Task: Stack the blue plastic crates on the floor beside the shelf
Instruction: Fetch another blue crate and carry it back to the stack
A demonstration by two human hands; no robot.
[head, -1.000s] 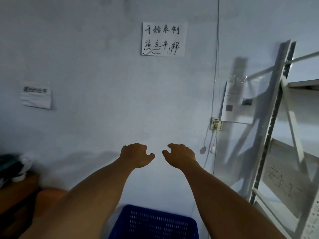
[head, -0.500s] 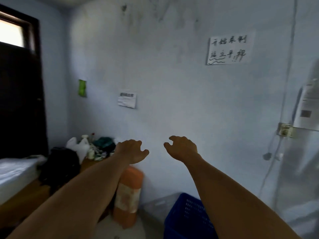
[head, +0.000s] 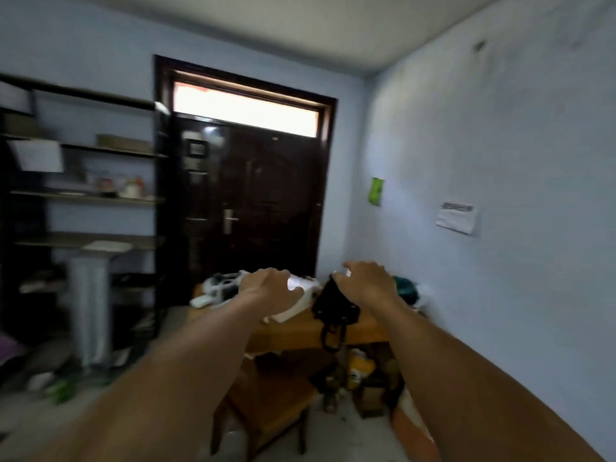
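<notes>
head view: both arms reach forward, left hand and right hand apart at mid-frame, palms down, fingers loosely spread and holding nothing. beyond them a wooden desk carries blurred clutter and a black bag. open floor lies at 8 o'clock. dark door at 12, dark shelf at 10. no blue crate shows.

My left hand and right hand were bare, both forearms uncovered. No sleeve, glove or ring showed, though motion blur possibly obscured small details.
</notes>
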